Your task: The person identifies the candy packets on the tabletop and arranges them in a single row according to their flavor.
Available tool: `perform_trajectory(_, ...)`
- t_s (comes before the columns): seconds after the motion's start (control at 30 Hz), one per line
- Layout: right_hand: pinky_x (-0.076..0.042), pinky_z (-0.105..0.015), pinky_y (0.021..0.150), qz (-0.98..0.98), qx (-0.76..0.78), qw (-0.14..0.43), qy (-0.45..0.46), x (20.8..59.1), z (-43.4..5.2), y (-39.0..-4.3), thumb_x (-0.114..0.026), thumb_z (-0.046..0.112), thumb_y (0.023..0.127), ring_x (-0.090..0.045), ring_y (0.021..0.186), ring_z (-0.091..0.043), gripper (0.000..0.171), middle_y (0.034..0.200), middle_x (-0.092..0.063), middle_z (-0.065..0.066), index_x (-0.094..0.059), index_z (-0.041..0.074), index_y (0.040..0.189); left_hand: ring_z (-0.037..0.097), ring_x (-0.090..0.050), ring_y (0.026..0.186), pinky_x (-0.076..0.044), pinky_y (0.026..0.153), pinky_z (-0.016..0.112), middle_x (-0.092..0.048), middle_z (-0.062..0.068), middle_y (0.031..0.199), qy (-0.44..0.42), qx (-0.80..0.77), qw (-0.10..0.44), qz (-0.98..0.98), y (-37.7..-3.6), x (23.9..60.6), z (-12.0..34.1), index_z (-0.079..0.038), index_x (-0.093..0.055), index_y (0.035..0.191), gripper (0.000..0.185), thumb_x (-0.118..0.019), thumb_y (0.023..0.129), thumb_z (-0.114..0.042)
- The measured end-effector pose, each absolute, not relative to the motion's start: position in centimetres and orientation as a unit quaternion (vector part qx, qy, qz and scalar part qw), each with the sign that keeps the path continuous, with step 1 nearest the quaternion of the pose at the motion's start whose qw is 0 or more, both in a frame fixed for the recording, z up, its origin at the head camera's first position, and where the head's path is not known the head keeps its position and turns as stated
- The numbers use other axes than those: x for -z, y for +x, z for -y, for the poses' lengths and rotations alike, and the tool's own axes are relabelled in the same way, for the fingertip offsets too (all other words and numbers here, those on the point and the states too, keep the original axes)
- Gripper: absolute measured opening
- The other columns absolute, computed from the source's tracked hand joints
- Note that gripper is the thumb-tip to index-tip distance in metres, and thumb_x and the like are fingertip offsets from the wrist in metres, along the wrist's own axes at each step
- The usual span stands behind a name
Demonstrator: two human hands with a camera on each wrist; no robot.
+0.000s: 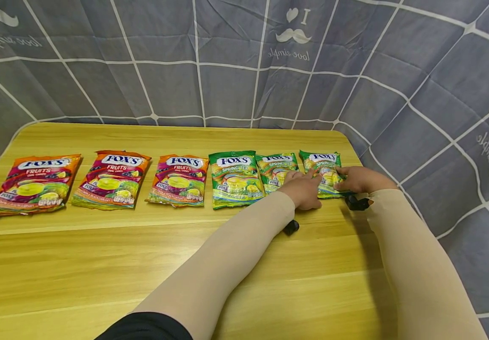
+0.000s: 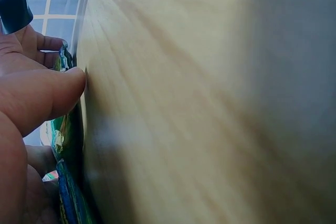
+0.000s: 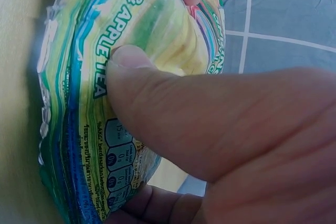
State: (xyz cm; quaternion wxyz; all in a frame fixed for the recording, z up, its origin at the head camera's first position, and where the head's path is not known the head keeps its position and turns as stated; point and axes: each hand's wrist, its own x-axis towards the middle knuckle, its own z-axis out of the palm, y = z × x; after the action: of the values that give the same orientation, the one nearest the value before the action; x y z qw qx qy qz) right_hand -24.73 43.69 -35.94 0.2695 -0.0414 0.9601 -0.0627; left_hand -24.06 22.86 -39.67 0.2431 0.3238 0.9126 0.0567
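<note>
At the right end of a row of candy bags, my right hand (image 1: 364, 180) grips the right edge of a green Spring Tea candy bag (image 1: 324, 163). In the right wrist view its thumb (image 3: 142, 85) presses on the bag's printed front (image 3: 113, 40), and other fingers show at the far edge. My left hand (image 1: 302, 190) lies over the lower right part of the middle green candy bag (image 1: 275, 165), its fingers spread toward the rightmost bag's left edge. The left wrist view shows its thumb (image 2: 52, 93) stretched out near the tabletop; its contact with the bags is partly hidden.
A third green bag (image 1: 235, 182) lies left of the middle one. Farther left are three orange-purple Fruits candy bags, including one at the far left (image 1: 36, 184). They lie on a wooden table (image 1: 99, 264), with a grey checked curtain (image 1: 227, 89) behind it.
</note>
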Motion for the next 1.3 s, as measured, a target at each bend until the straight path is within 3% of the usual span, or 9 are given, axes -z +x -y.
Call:
perform_trajectory(0.3, -0.037, -0.068, 0.117, -0.96, 0.064, 0.265, -0.056, 36.12, -43.85, -24.67, -0.065, 0.033, 0.103, -0.047, 0.138, -0.059, 0.076, 0.147, -0.05, -0.04, -0.033, -0.008, 0.159, 0.012, -0.017, 0.161, -0.012, 0.128, 0.034, 0.011, -0.012, 0.178, 0.318, -0.048, 0.278, -0.905, -24.06, 38.79, -22.82, -0.039, 0.005, 0.168, 0.077, -0.044, 0.11, -0.055)
perform_trajectory(0.6, -0.039, -0.067, 0.116, -0.962, 0.073, 0.258, -0.056, 36.38, -44.05, -24.81, -0.066, 0.037, 0.101, -0.049, 0.136, -0.058, 0.08, 0.144, -0.054, -0.04, -0.034, -0.01, 0.158, 0.014, -0.017, 0.162, -0.011, 0.13, 0.036, 0.006, -0.012, 0.178, 0.312, -0.064, 0.257, -0.912, -23.87, 39.2, -22.77, -0.041, 0.001, 0.168, 0.073, -0.038, 0.109, -0.06)
perform_trajectory(0.7, -0.038, -0.068, 0.117, -0.96, 0.077, 0.265, -0.049, 36.16, -43.86, -24.74, -0.065, 0.034, 0.103, -0.047, 0.138, -0.059, 0.078, 0.147, -0.05, -0.041, -0.032, -0.009, 0.159, 0.011, -0.028, 0.153, -0.015, 0.125, 0.034, 0.007, -0.012, 0.178, 0.314, -0.077, 0.259, -0.91, -23.92, 39.27, -22.65, -0.041, 0.001, 0.168, 0.067, -0.036, 0.113, -0.051)
perform_trajectory(0.8, -0.037, -0.068, 0.118, -0.958, 0.074, 0.272, -0.046, 36.08, -43.76, -24.75, -0.064, 0.033, 0.104, -0.044, 0.141, -0.059, 0.077, 0.151, -0.045, -0.04, -0.03, -0.01, 0.159, 0.01, -0.039, 0.132, -0.018, 0.118, 0.033, 0.006, -0.012, 0.178, 0.315, -0.089, 0.262, -0.908, -24.0, 39.35, -22.53, -0.04, 0.0, 0.168, 0.063, -0.034, 0.115, -0.039)
perform_trajectory(0.93, -0.035, -0.068, 0.119, -0.957, 0.074, 0.278, -0.04, 36.21, -43.87, -24.88, -0.063, 0.032, 0.105, -0.039, 0.144, -0.06, 0.077, 0.155, -0.04, -0.04, -0.028, -0.01, 0.16, 0.01, -0.041, 0.114, -0.02, 0.114, 0.033, 0.006, -0.011, 0.178, 0.319, -0.081, 0.259, -0.908, -24.06, 39.39, -22.52, -0.04, 0.001, 0.168, 0.062, -0.032, 0.116, -0.035)
perform_trajectory(1.1, -0.035, -0.068, 0.119, -0.957, 0.073, 0.277, -0.038, 36.14, -43.87, -24.83, -0.063, 0.033, 0.105, -0.039, 0.144, -0.06, 0.078, 0.155, -0.04, -0.04, -0.028, -0.009, 0.16, 0.011, -0.041, 0.108, -0.021, 0.108, 0.034, 0.006, -0.01, 0.178, 0.327, -0.064, 0.254, -0.908, -23.97, 39.25, -22.51, -0.039, 0.002, 0.169, 0.064, -0.034, 0.116, -0.035)
perform_trajectory(1.3, -0.034, -0.068, 0.119, -0.955, 0.08, 0.283, -0.029, 36.15, -43.76, -24.8, -0.063, 0.034, 0.105, -0.037, 0.145, -0.059, 0.079, 0.157, -0.038, -0.039, -0.026, -0.007, 0.162, 0.01, -0.04, 0.119, -0.02, 0.115, 0.033, 0.006, -0.01, 0.179, 0.327, -0.066, 0.258, -0.907, -24.04, 39.2, -22.48, -0.039, 0.002, 0.169, 0.066, -0.036, 0.115, -0.034)
